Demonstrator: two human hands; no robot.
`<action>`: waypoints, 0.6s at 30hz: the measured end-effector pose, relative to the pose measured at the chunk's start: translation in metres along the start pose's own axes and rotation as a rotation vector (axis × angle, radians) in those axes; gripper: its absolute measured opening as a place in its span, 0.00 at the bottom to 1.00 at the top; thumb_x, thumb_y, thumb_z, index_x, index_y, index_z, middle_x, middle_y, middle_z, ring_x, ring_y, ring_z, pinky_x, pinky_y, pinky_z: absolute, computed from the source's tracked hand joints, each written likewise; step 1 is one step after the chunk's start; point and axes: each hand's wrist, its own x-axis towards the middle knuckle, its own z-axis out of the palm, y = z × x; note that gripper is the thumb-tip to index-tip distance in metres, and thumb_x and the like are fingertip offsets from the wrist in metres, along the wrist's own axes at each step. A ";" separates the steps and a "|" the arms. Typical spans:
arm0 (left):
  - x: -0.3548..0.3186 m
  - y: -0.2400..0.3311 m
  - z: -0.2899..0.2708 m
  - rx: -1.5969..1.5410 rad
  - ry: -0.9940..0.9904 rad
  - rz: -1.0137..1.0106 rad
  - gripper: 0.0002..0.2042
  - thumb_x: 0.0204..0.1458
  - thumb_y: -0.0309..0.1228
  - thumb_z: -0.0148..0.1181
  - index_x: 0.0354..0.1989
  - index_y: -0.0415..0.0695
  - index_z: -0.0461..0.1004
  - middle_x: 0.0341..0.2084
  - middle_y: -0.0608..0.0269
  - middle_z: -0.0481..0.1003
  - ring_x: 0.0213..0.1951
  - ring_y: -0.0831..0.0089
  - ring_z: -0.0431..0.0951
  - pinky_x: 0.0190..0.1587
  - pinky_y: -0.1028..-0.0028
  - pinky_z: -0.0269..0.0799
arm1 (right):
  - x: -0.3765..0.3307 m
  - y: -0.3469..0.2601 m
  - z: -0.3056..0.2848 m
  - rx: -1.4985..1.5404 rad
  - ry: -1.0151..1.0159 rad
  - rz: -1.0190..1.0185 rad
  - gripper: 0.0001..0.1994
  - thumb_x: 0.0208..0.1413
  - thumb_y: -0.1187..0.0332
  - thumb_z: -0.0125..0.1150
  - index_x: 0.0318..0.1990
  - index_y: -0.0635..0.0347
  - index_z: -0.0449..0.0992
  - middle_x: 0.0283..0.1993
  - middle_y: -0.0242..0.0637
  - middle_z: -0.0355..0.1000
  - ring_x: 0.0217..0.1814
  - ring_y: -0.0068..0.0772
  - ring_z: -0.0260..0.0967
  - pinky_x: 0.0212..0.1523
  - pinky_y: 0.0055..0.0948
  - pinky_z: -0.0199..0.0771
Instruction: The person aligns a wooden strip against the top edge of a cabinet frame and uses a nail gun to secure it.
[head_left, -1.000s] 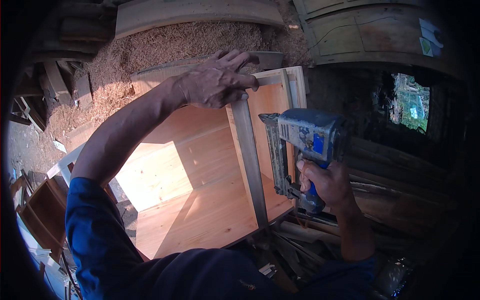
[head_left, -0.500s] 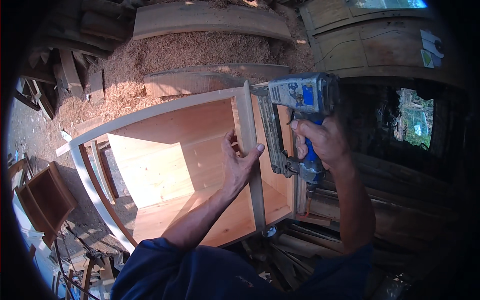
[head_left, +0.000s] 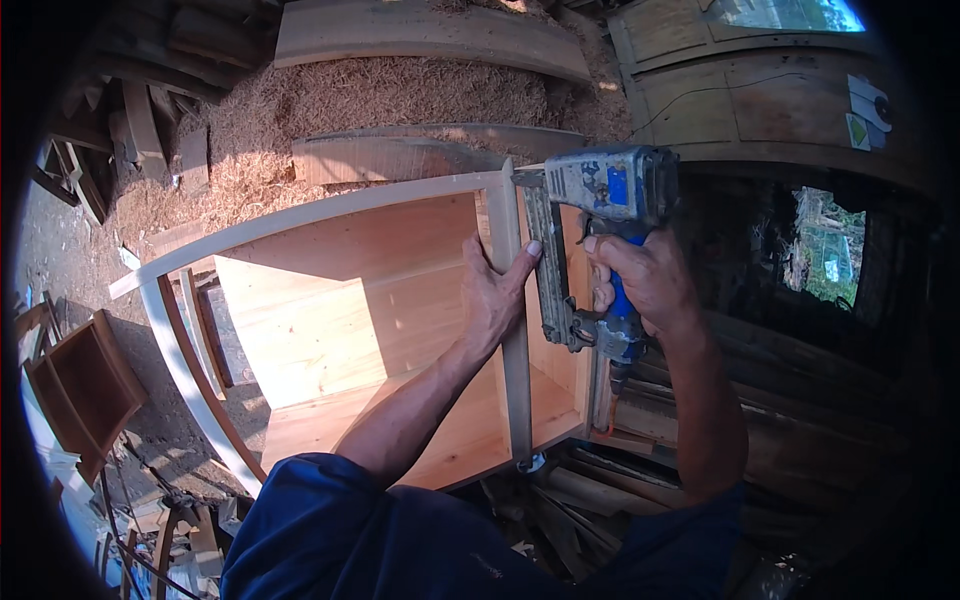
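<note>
An open-fronted wooden cabinet (head_left: 305, 335) lies before me, its pale inner boards partly sunlit. A narrow upright slat (head_left: 516, 400) crosses its opening near the right side. My left hand (head_left: 495, 295) is closed round this slat, thumb on the face and fingers curling behind its left edge. In my right hand (head_left: 645, 283) is a worn blue-and-grey nail gun (head_left: 600, 188), gripped by its handle. The gun's nose points left, at or very close to the slat's upper end; whether they touch I cannot tell. Its long magazine (head_left: 548, 265) hangs just right of the slat.
Curved boards (head_left: 430, 40) lie on wood shavings (head_left: 400, 95) beyond the cabinet. A small brown wooden box (head_left: 95, 385) stands at the left. Stacked timber (head_left: 760, 400) and dark framing fill the right side. A hose runs from the gun's handle.
My left hand has shifted slightly up and right along with the slat. The nail gun has stayed nearly in place, still in my right hand.
</note>
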 end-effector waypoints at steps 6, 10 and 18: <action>0.003 -0.003 -0.002 0.007 -0.014 -0.002 0.35 0.56 0.46 0.69 0.58 0.31 0.61 0.42 0.45 0.78 0.45 0.61 0.80 0.51 0.63 0.75 | 0.000 -0.001 0.004 -0.040 0.010 -0.005 0.09 0.58 0.72 0.60 0.27 0.66 0.75 0.17 0.33 0.70 0.14 0.24 0.68 0.19 0.28 0.70; 0.004 -0.011 0.001 -0.010 -0.024 0.008 0.35 0.56 0.48 0.69 0.59 0.32 0.61 0.42 0.45 0.78 0.45 0.61 0.80 0.49 0.63 0.75 | 0.000 -0.005 0.001 -0.095 -0.020 -0.026 0.03 0.58 0.75 0.58 0.37 0.66 0.75 0.19 0.32 0.69 0.14 0.23 0.66 0.18 0.27 0.70; 0.002 -0.005 0.001 -0.022 -0.016 0.042 0.34 0.57 0.47 0.68 0.59 0.32 0.61 0.41 0.47 0.77 0.44 0.61 0.79 0.50 0.62 0.74 | -0.001 -0.002 0.003 -0.101 -0.041 -0.048 0.09 0.58 0.77 0.57 0.46 0.66 0.75 0.20 0.30 0.68 0.14 0.21 0.65 0.17 0.26 0.68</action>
